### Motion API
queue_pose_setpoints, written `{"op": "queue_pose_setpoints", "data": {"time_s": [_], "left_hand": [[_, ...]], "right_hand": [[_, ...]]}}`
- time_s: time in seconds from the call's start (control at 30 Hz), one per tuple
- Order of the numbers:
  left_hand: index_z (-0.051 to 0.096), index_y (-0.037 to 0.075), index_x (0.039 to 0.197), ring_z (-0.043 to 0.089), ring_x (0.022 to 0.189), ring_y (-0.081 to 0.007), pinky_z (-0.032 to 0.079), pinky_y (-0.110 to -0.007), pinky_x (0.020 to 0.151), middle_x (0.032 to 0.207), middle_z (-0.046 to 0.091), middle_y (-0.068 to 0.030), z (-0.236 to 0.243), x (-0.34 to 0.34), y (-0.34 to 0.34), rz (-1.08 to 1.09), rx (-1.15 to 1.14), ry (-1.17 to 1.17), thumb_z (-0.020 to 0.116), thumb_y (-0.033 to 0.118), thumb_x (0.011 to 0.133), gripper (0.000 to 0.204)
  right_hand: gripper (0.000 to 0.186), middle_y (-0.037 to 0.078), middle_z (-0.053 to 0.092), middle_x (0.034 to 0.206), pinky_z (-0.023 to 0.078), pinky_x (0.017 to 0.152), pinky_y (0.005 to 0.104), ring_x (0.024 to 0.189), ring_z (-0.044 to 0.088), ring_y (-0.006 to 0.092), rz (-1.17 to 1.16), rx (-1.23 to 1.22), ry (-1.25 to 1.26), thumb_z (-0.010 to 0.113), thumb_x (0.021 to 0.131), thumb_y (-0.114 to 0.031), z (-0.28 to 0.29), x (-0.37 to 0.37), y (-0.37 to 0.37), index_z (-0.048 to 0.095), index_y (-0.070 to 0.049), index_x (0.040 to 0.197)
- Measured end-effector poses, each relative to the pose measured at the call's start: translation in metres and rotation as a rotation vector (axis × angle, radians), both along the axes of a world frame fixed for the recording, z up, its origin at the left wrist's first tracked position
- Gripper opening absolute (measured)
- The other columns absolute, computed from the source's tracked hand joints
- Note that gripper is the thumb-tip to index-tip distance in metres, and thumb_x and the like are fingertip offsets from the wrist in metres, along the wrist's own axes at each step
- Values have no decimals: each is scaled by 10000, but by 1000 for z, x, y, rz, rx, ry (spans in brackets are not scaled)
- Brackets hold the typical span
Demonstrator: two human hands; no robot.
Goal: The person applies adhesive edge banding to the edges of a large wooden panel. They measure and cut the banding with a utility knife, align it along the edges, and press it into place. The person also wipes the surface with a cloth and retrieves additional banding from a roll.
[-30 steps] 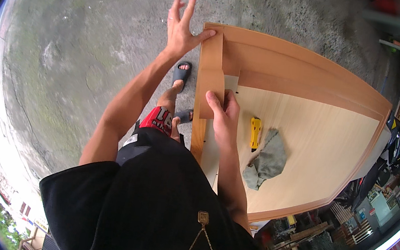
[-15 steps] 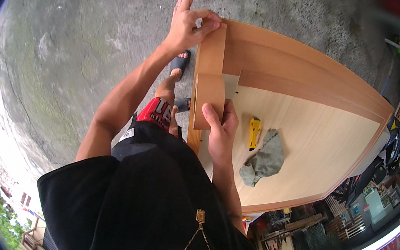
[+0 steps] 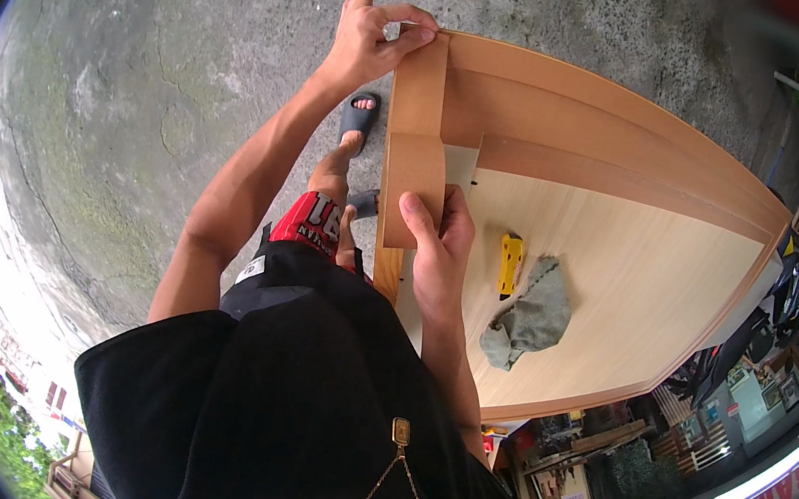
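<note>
Since a second ago your left hand [image 3: 376,26] has gone from open palm to a pinch on the far corner of the wooden strip [image 3: 414,140].

Your right hand [image 3: 435,249] clamps that strip's near end against the cabinet panel [image 3: 639,271] edge — thumb on top, arm bent close. If either grip slackens, the strip could slide off line — the left arm is stretched far out.

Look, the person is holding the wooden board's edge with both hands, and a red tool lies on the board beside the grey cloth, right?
Nearly. The tool is yellow, not red, as the head view shows. The rest holds: left hand and right hand hold the wooden board at its edge, and the tool lies beside the grey cloth.
</note>
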State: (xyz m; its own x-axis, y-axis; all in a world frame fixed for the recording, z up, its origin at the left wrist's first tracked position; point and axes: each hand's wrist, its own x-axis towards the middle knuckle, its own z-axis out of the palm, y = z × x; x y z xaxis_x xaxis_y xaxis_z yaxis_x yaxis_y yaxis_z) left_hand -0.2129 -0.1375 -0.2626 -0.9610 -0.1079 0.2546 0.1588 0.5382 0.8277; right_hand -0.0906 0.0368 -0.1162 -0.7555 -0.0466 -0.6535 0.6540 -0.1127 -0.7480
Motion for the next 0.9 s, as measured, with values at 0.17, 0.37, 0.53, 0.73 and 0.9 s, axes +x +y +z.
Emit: {"op": "queue_pose_setpoints", "data": {"time_s": [0.17, 0.37, 0.53, 0.73, 0.9], "left_hand": [[762, 205, 856, 439, 1180, -289, 370, -442, 967, 1221, 482, -104, -2, -1, -2, -21, -9, -16, 793, 237, 722, 141], [762, 219, 884, 456, 1164, -294, 409, -450, 924, 1239, 480, -122, -1, -1, 0, 31, 19, 20, 807, 255, 704, 189], [755, 246, 950, 448, 1187, -288, 406, -460, 950, 1182, 528, -87, 3, -3, 10, 106, 92, -150, 813, 333, 692, 279], [751, 164, 992, 616, 1003, -215, 499, -374, 822, 997, 688, -78, 20, -4, 0, 52, 96, -461, 790, 350, 734, 320], [736, 88, 1013, 683, 884, -178, 529, -312, 783, 972, 724, -88, 7, -7, -36, -200, 307, -509, 720, 200, 828, 216]], "right_hand": [[330, 76, 608, 894, 465, 705, 245, 798, 566, 103, 26, 31, 12, 699, 868, -260, -2, 1, 0, 540, 10, 971], [263, 47, 595, 925, 431, 756, 227, 833, 538, 81, 26, -2, -24, 668, 883, -212, 3, -2, 0, 546, -3, 987], [224, 24, 581, 922, 405, 777, 213, 843, 512, 62, 5, -36, -47, 652, 887, -184, 7, -4, -1, 549, -13, 989], [219, 16, 576, 914, 399, 771, 209, 838, 502, 58, 19, -27, -43, 651, 886, -179, 6, -4, -2, 552, -14, 989], [208, 13, 579, 914, 398, 774, 209, 837, 502, 56, 26, -37, -34, 650, 890, -177, 4, -3, 0, 552, -16, 978]]}}
